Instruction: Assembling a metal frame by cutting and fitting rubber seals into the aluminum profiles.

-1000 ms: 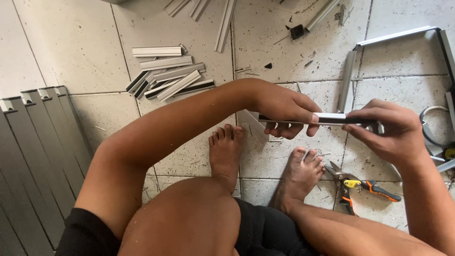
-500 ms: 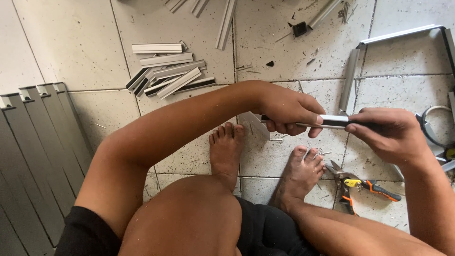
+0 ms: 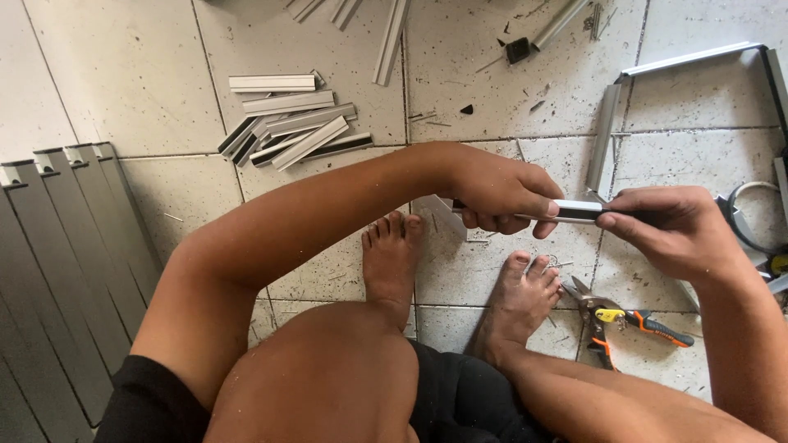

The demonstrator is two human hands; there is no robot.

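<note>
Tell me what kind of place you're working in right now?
Probably an informal metalwork spot on a tiled floor: cut aluminium profile pieces lie in a pile, snips lie by the foot, and both hands grip a short profile.

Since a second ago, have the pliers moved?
No. The pliers still lie across the same grout line, beside the foot.

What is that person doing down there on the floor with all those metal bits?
A person is squatting barefoot on a tiled floor. The left hand grips a short metal strip, and the right hand pinches its other end, holding it just above the feet. A pile of cut metal strips lies further off on the tiles. Snips with orange handles lie beside the right foot. Long grey metal pieces are stacked at the left.
</note>
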